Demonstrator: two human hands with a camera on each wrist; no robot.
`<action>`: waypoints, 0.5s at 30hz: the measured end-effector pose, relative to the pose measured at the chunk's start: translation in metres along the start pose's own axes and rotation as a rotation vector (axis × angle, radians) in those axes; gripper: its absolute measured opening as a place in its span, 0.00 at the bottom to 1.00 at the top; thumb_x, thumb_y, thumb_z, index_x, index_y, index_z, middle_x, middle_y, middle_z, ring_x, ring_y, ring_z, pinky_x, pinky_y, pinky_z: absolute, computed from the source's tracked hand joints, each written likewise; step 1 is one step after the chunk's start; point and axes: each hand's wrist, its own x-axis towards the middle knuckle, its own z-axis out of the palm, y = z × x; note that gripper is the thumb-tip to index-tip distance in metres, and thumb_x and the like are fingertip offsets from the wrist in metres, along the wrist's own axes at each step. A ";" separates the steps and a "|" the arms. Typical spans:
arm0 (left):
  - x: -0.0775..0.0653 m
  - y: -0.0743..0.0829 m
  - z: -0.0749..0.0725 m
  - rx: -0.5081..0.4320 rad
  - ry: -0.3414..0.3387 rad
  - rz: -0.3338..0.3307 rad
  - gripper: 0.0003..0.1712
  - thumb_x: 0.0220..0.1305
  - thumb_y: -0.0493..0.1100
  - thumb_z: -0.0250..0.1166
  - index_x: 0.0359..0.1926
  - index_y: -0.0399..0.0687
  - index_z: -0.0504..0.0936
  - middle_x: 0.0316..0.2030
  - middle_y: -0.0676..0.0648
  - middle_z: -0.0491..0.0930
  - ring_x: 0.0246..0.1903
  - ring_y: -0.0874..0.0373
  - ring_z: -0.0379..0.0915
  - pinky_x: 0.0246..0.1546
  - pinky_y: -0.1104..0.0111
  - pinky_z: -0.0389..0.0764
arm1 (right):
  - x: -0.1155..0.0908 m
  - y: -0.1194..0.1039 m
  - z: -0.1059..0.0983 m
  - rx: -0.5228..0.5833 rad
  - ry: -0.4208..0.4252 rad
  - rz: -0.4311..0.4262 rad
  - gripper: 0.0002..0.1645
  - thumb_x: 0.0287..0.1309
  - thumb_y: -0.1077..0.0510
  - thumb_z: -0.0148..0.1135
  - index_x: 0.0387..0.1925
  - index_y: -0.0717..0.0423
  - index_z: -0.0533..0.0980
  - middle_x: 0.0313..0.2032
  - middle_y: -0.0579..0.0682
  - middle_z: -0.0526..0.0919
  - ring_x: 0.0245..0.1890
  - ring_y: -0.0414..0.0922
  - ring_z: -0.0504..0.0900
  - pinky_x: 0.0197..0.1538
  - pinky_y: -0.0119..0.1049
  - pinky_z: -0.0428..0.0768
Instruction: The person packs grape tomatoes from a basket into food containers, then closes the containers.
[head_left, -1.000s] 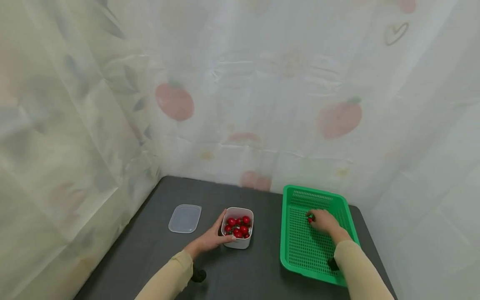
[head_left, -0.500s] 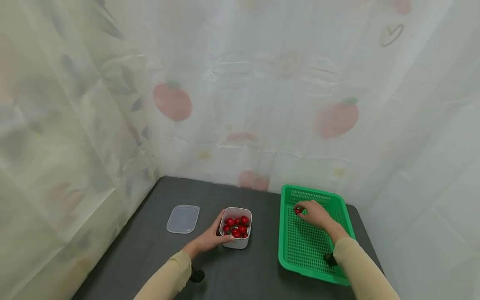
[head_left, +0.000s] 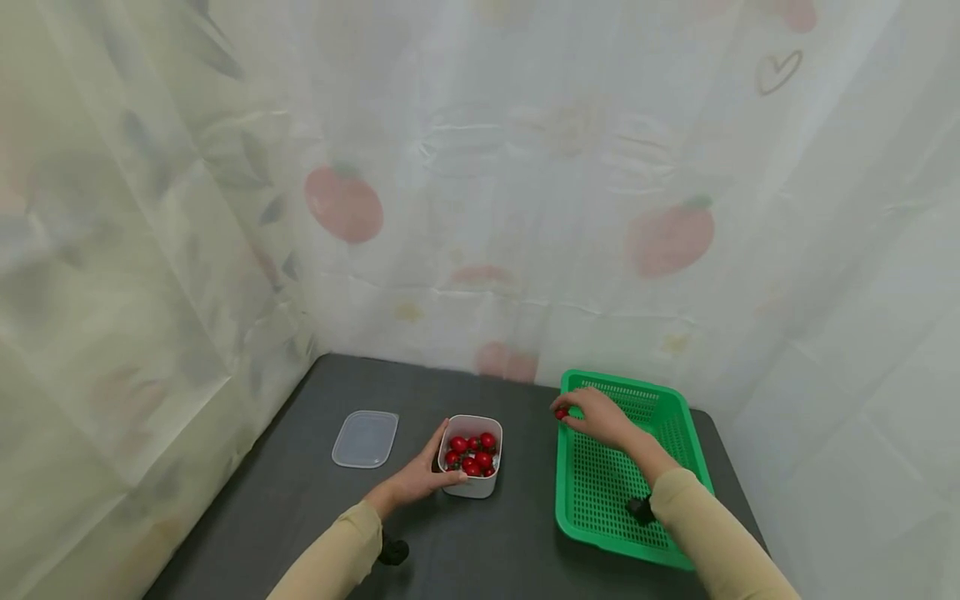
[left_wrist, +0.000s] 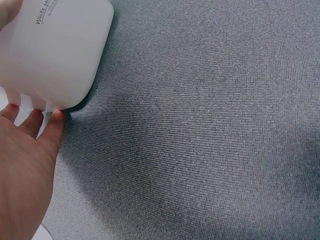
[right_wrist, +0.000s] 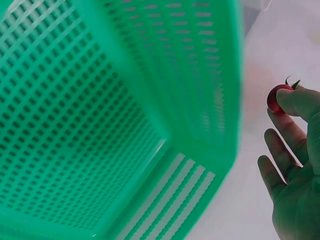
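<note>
My left hand [head_left: 416,482] holds a small white plastic container [head_left: 471,488] on the dark table, thumb on the near side and fingers along the left. Several red cherry tomatoes [head_left: 483,459] lie inside it. In the left wrist view, fingertips touch the wall of the container [left_wrist: 65,60]. My right hand [head_left: 602,417] pinches one cherry tomato [head_left: 561,413] over the left rim of the green basket [head_left: 565,492]. The right wrist view shows that tomato [right_wrist: 274,99] with its green stem, between thumb and index finger, the other fingers loosely bent.
A translucent square lid [head_left: 366,439] lies flat on the table, left of the container. The perforated green basket stands on the right, its rim raised above the tabletop. Patterned curtains [head_left: 480,208] close off the back and sides.
My right hand has moved left from inside the basket to over its left rim, carrying the cherry tomato. My left hand and the container have stayed in place.
</note>
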 end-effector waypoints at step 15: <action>0.001 -0.001 0.000 0.007 0.010 -0.006 0.63 0.66 0.47 0.72 0.83 0.53 0.33 0.79 0.38 0.44 0.75 0.38 0.47 0.69 0.42 0.58 | 0.042 -0.054 0.021 0.043 -0.108 -0.099 0.15 0.70 0.60 0.64 0.55 0.48 0.83 0.44 0.40 0.86 0.46 0.42 0.82 0.50 0.43 0.80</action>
